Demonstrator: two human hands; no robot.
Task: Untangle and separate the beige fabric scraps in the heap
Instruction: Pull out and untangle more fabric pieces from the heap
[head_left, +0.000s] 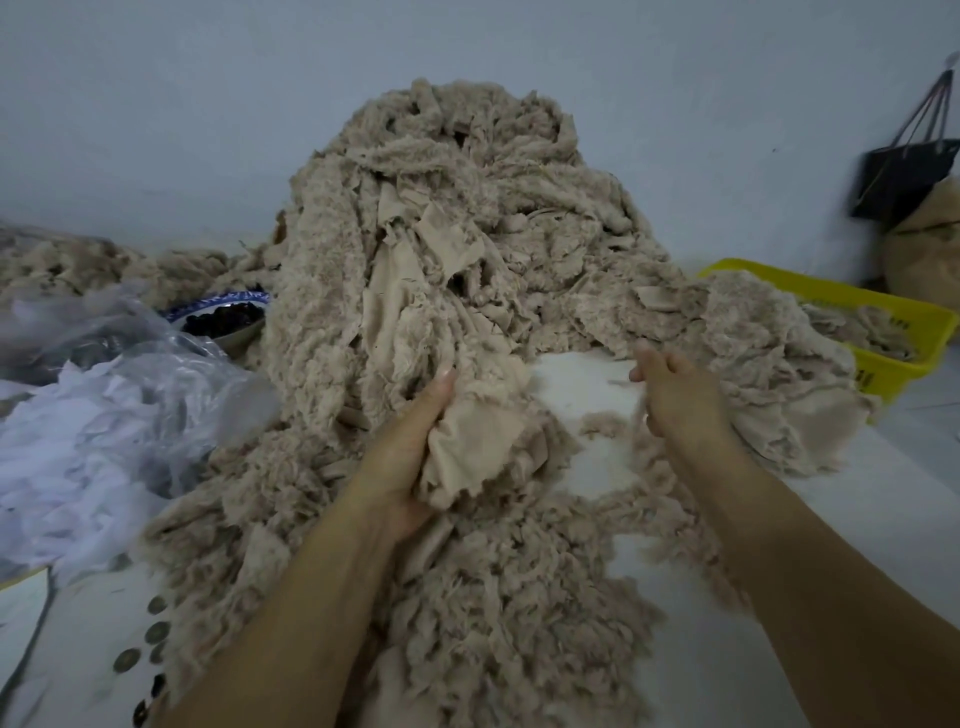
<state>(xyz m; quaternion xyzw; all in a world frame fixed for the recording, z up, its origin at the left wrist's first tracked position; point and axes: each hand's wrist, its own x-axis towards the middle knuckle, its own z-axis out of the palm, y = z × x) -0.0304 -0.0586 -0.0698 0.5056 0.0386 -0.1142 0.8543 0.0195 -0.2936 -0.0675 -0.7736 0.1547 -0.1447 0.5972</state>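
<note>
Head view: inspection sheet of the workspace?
Surface: white top, mostly under scraps.
Job's things: tall beige heap at the wall; more beige pieces in the yellow basket.
Clutter: plastic bag, white scraps, bowl of dark bits, coins, all at left.
Hands: left hand grips a beige scrap; right hand pinches a thin strip.
Cables: nothing seen.
Surroundings: pale wall; black bag hanging, tan sack at right.
</note>
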